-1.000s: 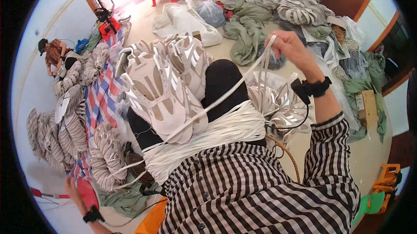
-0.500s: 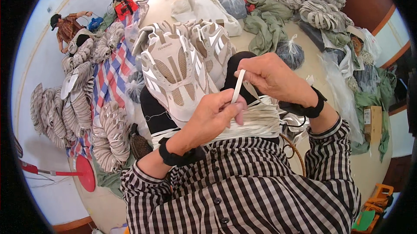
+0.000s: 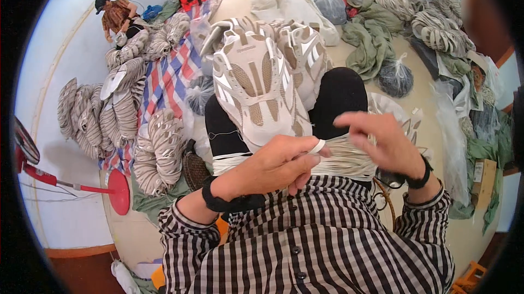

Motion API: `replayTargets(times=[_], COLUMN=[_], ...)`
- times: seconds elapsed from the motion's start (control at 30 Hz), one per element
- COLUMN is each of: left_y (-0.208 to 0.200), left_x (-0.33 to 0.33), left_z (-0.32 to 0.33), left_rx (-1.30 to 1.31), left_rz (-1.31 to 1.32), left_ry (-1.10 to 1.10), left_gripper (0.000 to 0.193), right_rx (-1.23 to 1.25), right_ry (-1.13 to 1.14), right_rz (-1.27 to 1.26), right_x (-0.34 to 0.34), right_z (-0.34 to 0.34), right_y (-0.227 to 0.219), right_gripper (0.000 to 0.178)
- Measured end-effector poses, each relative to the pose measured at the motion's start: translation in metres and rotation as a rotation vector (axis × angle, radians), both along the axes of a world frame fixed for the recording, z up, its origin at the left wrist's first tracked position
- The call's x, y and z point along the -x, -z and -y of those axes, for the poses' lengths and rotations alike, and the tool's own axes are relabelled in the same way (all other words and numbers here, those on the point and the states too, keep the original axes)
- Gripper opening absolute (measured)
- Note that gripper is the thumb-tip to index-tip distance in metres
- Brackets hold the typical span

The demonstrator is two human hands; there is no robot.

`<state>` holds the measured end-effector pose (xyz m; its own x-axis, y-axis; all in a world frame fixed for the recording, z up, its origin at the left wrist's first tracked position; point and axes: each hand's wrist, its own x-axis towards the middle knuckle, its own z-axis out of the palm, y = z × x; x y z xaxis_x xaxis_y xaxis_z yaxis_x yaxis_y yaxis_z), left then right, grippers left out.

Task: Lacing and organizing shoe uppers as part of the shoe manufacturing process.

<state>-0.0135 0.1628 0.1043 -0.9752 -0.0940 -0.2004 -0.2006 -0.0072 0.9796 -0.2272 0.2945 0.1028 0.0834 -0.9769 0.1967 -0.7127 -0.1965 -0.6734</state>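
Observation:
My left hand (image 3: pixel 281 164) is closed, pinching a white shoelace (image 3: pixel 317 145); only a short piece shows at the fingertips. To its right, above my lap, my right hand (image 3: pixel 382 140) is open, its index finger stretched out and nothing visible in it. A bundle of flat white laces (image 3: pixel 346 157) lies across my lap beneath both hands. Just beyond my left hand, a beige and white sneaker upper (image 3: pixel 255 84) leans toward me on my legs. Another sneaker upper (image 3: pixel 305 59) stands beside it on the right.
Stacks of shoe uppers (image 3: pixel 158 155) line a striped sheet (image 3: pixel 158 92) at left, near a red fan base (image 3: pixel 118 192). A person (image 3: pixel 117 16) works at the far left. Tied plastic bags (image 3: pixel 396 76), green cloth (image 3: pixel 367 43) and more upper stacks (image 3: pixel 441 31) cover floor at right.
My right hand has let go of the lace and moved to the right. My left hand keeps its pinch on it. The whole view has swung, shifting the scene rightward.

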Motion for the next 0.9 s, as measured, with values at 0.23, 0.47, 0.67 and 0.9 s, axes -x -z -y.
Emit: replayTargets(times=[0.23, 0.47, 0.67, 0.9], left_y=[0.002, 0.009, 0.003, -0.003], left_x=[-0.013, -0.035, -0.037, -0.06], left_z=[0.006, 0.014, 0.021, 0.019], left_rx=[0.114, 0.233, 0.246, 0.24], left_rz=[0.026, 0.053, -0.02, -0.072], left_ry=[-0.071, -0.086, -0.172, -0.348], left_gripper=[0.014, 0.017, 0.016, 0.018], right_rx=[0.095, 0.052, 0.08, 0.313], right_ry=[-0.184, -0.345, -0.315, 0.064], right_rz=[0.019, 0.08, 0.001, 0.103], right_x=[-0.046, -0.055, -0.057, -0.057], right_z=[0.028, 0.055, 0.064, 0.089], right_y=[0.009, 0.023, 0.023, 0.045], right_gripper=[0.033, 0.025, 0.013, 0.014])
